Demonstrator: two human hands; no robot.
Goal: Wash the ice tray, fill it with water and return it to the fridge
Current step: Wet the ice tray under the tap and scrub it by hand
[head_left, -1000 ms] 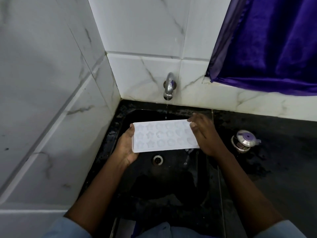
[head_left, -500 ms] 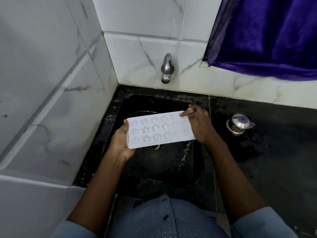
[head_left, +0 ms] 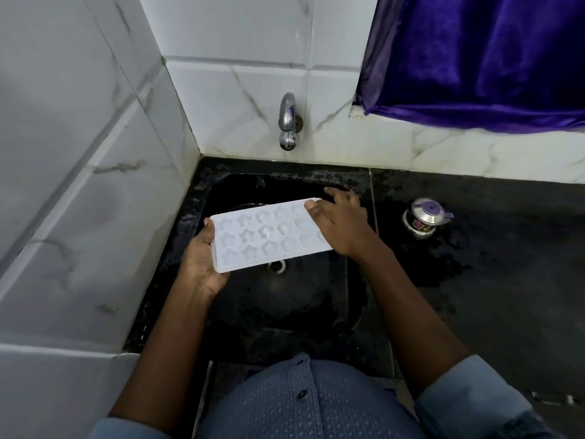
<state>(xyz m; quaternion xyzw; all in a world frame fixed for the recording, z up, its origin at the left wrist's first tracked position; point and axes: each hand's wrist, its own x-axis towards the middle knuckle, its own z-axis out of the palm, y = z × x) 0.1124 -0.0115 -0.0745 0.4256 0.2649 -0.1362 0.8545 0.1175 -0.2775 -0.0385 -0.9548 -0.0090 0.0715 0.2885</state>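
White plastic ice tray with star-shaped cups (head_left: 269, 236) is up over the black stone sink (head_left: 285, 312), a bit short of the chrome wall tap (head_left: 287, 122). The left hand (head_left: 202, 264) grips its left end from underneath. The right hand (head_left: 338, 226) wraps over the right end, thumb on top. My guess is we're around the fill step, but I can't tell if the cups hold water. Next move needs it kept level. The small steel pot (head_left: 424, 221) on the dark worktop (head_left: 490, 264) has a red label, too tiny to read.
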